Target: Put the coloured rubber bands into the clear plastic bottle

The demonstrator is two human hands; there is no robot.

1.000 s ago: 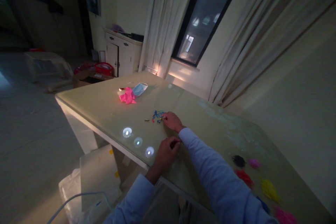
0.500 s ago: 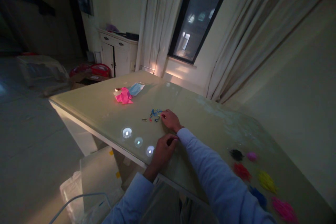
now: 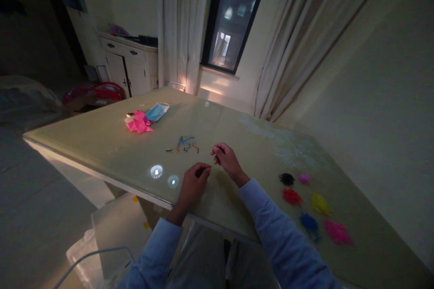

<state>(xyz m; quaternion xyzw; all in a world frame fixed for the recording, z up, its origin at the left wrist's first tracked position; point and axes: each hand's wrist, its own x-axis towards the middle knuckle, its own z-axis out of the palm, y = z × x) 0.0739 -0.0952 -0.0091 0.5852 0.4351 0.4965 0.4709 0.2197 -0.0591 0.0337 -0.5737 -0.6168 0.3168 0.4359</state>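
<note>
Over the near part of the pale table (image 3: 111,156), my left hand (image 3: 195,181) has its thumb and fingers pinched together; anything between them is too small to make out. My right hand (image 3: 224,157) is just beyond it to the right, fingers curled and thumb near the fingertips, its contents also unclear. The two hands are slightly apart. A small loose pile of blue bands (image 3: 186,141) with a few red and dark pieces lies left of my right hand. At the right are separate heaps: black (image 3: 287,179), red (image 3: 292,197), blue (image 3: 309,226), yellow (image 3: 320,204) and pinkish ones.
Crumpled pink paper (image 3: 139,122) and a blue face mask (image 3: 157,112) lie at the table's back left. A white cabinet (image 3: 130,67) and curtains (image 3: 179,27) stand behind. Below the near edge are a box and a cable (image 3: 98,253).
My right hand has drawn away from the small blue pile. The view has turned rightward, so the coloured heaps show further into the picture. My left hand remains pinched.
</note>
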